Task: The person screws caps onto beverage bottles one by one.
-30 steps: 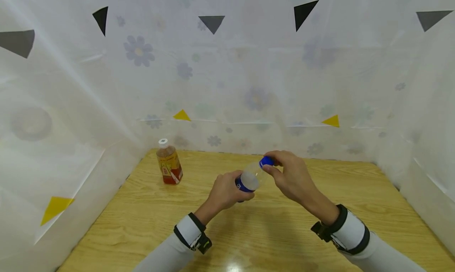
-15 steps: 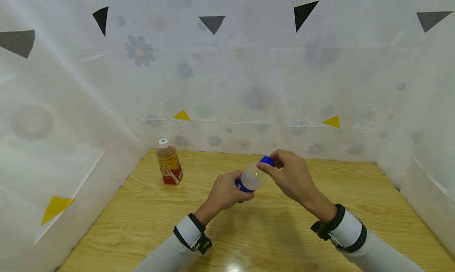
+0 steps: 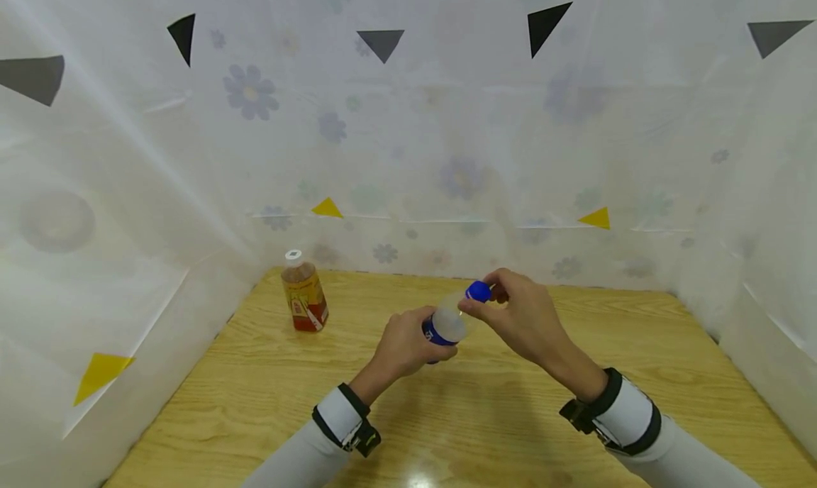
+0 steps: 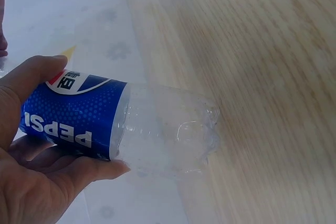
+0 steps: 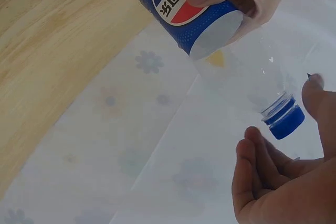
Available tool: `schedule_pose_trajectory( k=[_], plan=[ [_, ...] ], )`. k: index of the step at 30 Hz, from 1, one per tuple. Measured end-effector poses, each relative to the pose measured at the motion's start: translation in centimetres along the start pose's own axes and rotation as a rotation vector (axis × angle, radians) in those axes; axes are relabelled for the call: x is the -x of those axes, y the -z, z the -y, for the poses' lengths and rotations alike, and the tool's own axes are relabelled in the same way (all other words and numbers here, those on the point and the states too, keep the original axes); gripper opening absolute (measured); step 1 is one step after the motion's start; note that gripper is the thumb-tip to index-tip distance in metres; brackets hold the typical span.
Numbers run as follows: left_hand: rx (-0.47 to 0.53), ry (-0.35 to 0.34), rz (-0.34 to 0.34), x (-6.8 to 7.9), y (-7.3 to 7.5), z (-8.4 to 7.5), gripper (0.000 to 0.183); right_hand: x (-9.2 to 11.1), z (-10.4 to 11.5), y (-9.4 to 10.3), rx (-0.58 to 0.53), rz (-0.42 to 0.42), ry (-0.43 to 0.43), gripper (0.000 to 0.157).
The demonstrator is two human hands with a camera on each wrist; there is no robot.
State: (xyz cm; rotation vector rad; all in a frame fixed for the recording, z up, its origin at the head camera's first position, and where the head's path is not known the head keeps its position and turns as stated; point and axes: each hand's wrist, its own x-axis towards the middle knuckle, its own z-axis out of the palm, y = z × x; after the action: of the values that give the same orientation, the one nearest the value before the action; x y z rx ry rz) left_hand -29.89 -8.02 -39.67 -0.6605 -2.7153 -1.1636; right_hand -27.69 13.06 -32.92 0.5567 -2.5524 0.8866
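My left hand [image 3: 405,342] grips a clear plastic Pepsi bottle [image 4: 163,129] around its blue label [image 4: 79,114]. The bottle is held tilted over the table, its neck toward my right hand. A blue cap [image 5: 287,123] sits on the neck, with a separate blue ring just below it. Around the cap, my right hand [image 3: 523,318] has its thumb and fingers spread. In the right wrist view, gaps show between the cap and both the thumb [image 5: 314,95] and the fingers [image 5: 254,150]. No liquid shows in the visible part of the bottle.
A second bottle [image 3: 305,296], with a white cap, a yellow-red label and reddish-brown contents, stands upright at the table's back left. The wooden table [image 3: 255,403] is enclosed by pale flowered sheeting [image 3: 408,133] at the back and sides.
My right thumb has slid off the cap, down and to the left, and the fingers have loosened around it. The left hand and the Pepsi bottle have stayed in place.
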Motion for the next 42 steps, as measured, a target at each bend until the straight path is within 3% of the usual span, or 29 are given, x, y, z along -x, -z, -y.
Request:
schedule_pose_trajectory(
  k=[4, 6, 13, 18, 42],
  plan=[
    [-0.015, 0.001, 0.005, 0.05, -0.06, 0.05, 0.056, 0.14, 0.14, 0.07, 0.003, 0.096, -0.060, 0.074],
    [-0.019, 0.000, 0.006, 0.07, -0.08, 0.04, 0.056, 0.22, 0.25, 0.19, 0.007, 0.107, -0.042, 0.081],
    [-0.002, 0.007, 0.006, -0.02, -0.03, 0.16, 0.057, 0.63, 0.66, 0.92, -0.017, 0.054, 0.098, 0.054],
    [-0.007, 0.017, 0.008, -0.04, -0.03, 0.26, 0.059, 0.67, 0.58, 0.77, -0.028, 0.030, 0.124, 0.044],
    [0.000, 0.006, 0.002, 0.09, -0.11, 0.11, 0.058, 0.80, 0.40, 0.26, 0.013, -0.085, 0.168, 0.029]
  ],
)
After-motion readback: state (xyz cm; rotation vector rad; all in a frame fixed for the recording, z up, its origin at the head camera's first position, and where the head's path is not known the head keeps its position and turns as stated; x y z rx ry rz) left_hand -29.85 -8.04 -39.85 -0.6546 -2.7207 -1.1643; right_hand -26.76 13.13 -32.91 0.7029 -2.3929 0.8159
